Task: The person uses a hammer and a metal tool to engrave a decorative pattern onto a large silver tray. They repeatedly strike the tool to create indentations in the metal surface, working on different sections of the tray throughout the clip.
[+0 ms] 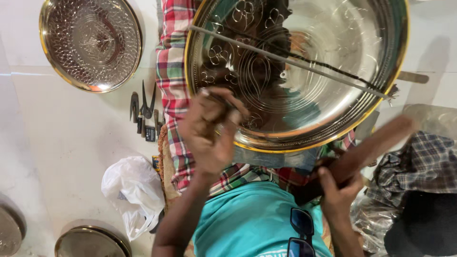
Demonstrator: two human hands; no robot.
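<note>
Nearest to the camera, the right hand (339,190) is closed around the handle of a wooden mallet (376,143), which rises toward the lower right rim of the big brass plate (333,62). The left hand (209,131) is closed too, and it pinches a thin chisel-like tool (220,101) with its tip on the lower left part of the plate. The plate rests on the person's lap, over a red and green checked cloth (171,71).

The engraving seems about half done, as I judge it: concentric rings, a leaf shape in the centre and small flowers at the upper left are already cut, while the right half of the plate is smooth. A thin metal rod (285,61) lies across the plate from upper left to lower right.

On the floor (57,143) at the left there is open room, with a white plastic bag (133,190) near and some small dark tools (143,114) beside the cloth. Farther away, at the upper left, lies a hammered round tray (90,43). The right side is crowded with a checked grey cloth (419,162), so the mallet has little free space there.
</note>
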